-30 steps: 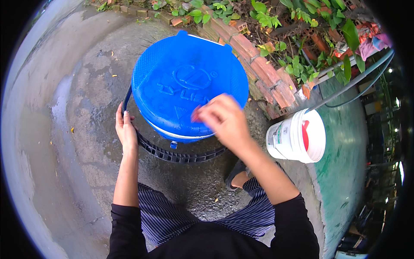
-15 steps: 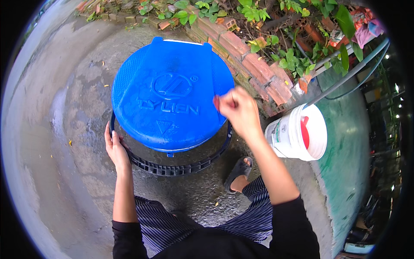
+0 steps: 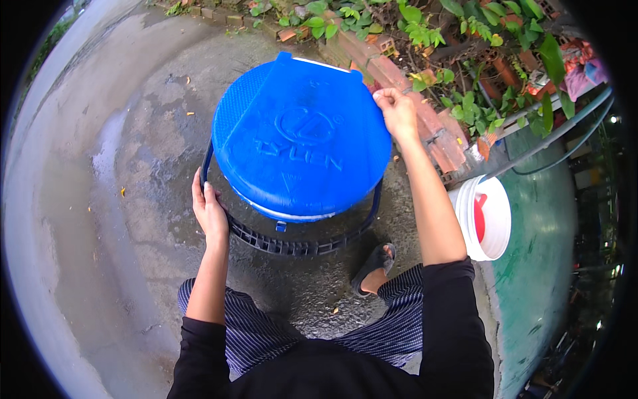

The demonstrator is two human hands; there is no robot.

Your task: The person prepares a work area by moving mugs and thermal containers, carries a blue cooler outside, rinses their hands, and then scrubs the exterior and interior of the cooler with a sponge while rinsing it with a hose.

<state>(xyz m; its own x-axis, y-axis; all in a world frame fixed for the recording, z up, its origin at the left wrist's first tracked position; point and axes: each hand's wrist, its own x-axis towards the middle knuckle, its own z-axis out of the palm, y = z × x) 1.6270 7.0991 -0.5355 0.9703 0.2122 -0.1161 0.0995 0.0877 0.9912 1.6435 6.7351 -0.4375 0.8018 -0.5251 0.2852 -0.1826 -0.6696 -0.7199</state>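
Note:
In front of me stands a blue bin whose broad round blue lid (image 3: 299, 100) is wet, with raised markings. A blue-and-black hoop (image 3: 292, 246) curves around the bin's near side, below the lid. My left hand (image 3: 211, 211) is closed on the hoop's left part, thumb uppermost. At the lid's upper right edge is my right hand (image 3: 397, 113), its fingers bent together. A bit of a small red pad (image 3: 373, 86) shows beside those fingertips; the rest of it is hidden by the hand and lid.
A white bucket (image 3: 498, 226) with a red thing inside leans at the right, by a grey hose (image 3: 565, 136). A low brick edging (image 3: 385, 70) and leafy plants (image 3: 425, 30) lie beyond the bin. My sandalled foot (image 3: 374, 272) rests on wet concrete.
My right hand has moved from the lid's right part to its upper right edge with the red pad. My left hand still grips the hoop. The whole view has shifted slightly.

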